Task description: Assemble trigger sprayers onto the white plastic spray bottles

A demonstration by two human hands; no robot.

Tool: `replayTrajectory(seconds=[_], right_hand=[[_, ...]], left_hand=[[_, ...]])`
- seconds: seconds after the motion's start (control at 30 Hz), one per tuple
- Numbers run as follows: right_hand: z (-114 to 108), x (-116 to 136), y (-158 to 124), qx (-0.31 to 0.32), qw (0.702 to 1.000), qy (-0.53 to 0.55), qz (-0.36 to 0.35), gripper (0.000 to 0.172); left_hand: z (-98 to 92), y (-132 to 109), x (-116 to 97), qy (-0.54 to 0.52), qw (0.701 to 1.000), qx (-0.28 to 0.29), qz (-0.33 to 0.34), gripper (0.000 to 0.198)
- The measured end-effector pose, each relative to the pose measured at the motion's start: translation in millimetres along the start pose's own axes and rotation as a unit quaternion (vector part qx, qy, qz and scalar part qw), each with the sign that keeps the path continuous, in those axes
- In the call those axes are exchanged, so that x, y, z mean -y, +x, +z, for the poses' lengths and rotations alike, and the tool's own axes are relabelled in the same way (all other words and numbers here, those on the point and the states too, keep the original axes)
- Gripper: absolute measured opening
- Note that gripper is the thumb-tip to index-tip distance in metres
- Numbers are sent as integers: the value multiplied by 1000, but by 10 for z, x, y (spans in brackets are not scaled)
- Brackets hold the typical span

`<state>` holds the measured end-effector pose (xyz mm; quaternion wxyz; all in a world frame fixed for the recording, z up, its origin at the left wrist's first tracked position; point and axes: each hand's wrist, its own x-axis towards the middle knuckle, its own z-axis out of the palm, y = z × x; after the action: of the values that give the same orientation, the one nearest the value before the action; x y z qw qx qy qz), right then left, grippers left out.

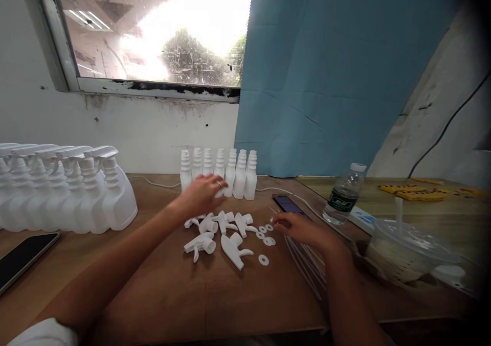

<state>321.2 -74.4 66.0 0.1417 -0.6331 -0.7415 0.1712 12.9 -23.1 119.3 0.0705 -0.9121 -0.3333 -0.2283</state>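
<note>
My left hand (202, 192) stretches out toward a row of several white capless spray bottles (238, 173) at the back of the wooden table (199, 295); its fingers are spread and touch the front of the row. My right hand (297, 228) rests on the table with its fingertips pinched beside small white ring washers (265, 241); whether it holds one is hidden. Between the hands lie several loose white trigger spray heads (218, 236). Thin white dip tubes (307, 264) lie under my right wrist.
A row of finished spray bottles with trigger heads (65, 192) stands at the left. A dark phone (23, 256) lies at the front left, another phone (288, 204) behind my right hand. A water bottle (343, 195) and a lidded plastic cup (406, 249) sit at the right.
</note>
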Motion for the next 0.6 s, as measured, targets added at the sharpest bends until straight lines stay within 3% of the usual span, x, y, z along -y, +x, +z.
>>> replayTrajectory(seconds=[0.07,0.13,0.2,0.23,0.33,0.43,0.5,0.6], right_hand=[[-17,34,-7,-3,1000,8,-10,24],[-32,78,-18,-3,1000,16,-27,25],[-50,130,-39,3,998,21,-51,26],[-62,158,-53,4,998,22,-62,27],[-105,256,-103,-2,996,24,-81,31],[-153,396,-161,-28,995,33,-92,33],[-181,517,-208,-49,991,50,-113,33],[-206,699,-278,-70,980,96,-157,36]], left_hand=[[-480,-153,179,83,987,-115,-73,35],[-911,-316,356,173,946,-214,-174,47],[-1217,-488,506,238,894,-271,-265,62],[-1314,-571,568,255,876,-274,-305,70],[-1433,-768,724,261,848,-198,-417,92],[-1426,-861,847,257,829,-113,-484,98],[-1414,-875,896,256,828,-106,-488,89],[-1414,-866,890,219,843,-138,-472,68]])
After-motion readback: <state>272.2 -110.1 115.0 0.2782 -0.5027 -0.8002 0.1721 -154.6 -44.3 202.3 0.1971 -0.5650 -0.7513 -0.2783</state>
